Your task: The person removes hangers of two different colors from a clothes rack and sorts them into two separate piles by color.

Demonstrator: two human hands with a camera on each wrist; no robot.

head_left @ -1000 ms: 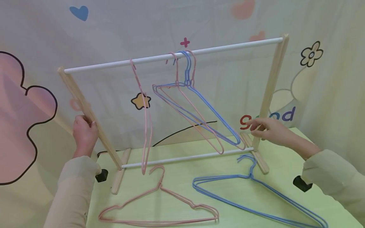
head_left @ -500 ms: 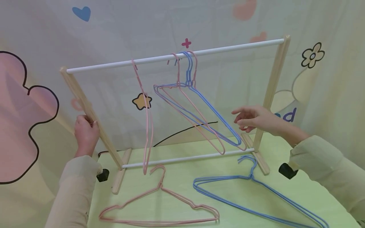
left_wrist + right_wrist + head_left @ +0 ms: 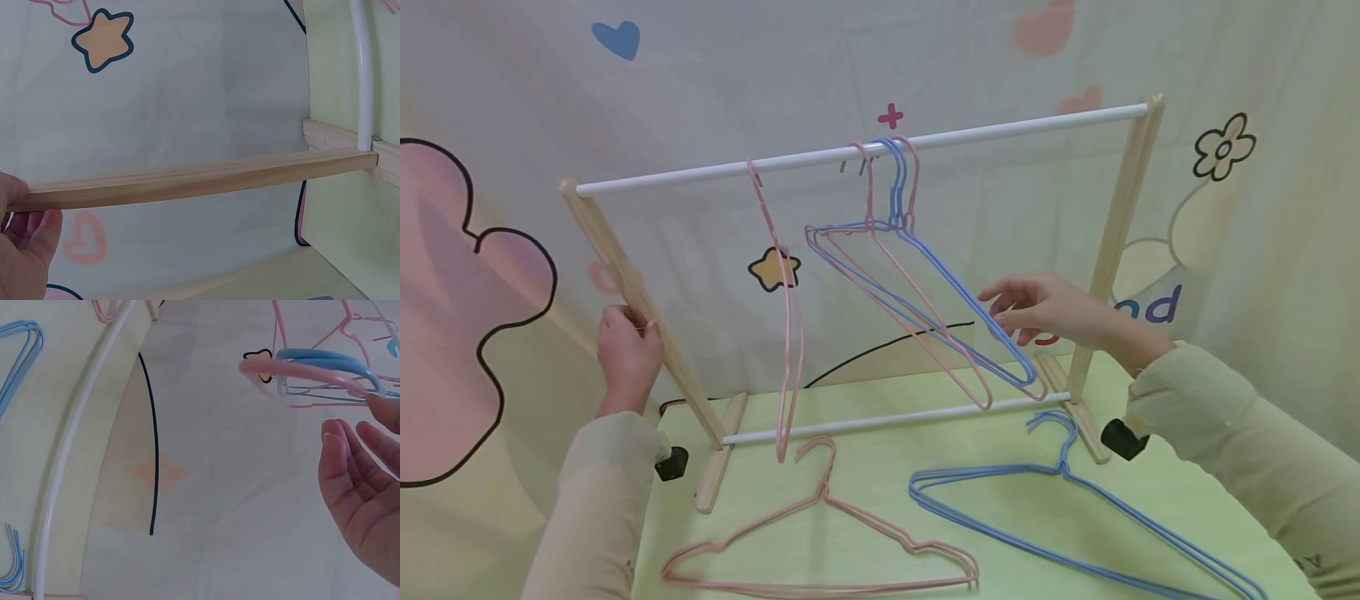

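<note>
My left hand (image 3: 628, 354) grips the left wooden post (image 3: 691, 392) of a clothes rack, thumb and fingers around it in the left wrist view. Beside the right shoulder end of the bunched hanging hangers is my right hand (image 3: 1052, 312), its fingers loosely bent and apart. That bunch has blue hangers (image 3: 1028, 381) between pink ones, all hooked on the white top rail (image 3: 1022, 126). In the right wrist view, the thumb is right at the end of a pink hanger (image 3: 300, 369), with the other fingers below. Farther left, a single pink hanger (image 3: 786, 333) hangs turned edge-on.
On the pale green table (image 3: 850, 542) lie pink hangers (image 3: 824, 492) at front left and blue hangers (image 3: 1063, 468) at front right. A white lower bar (image 3: 895, 414) joins the rack's wooden feet. Behind stands a patterned curtain (image 3: 715, 92).
My right hand has moved left from beside the right post to the shoulder end of the hanging bunch. The left hand keeps its hold, and the hangers have not moved.
</note>
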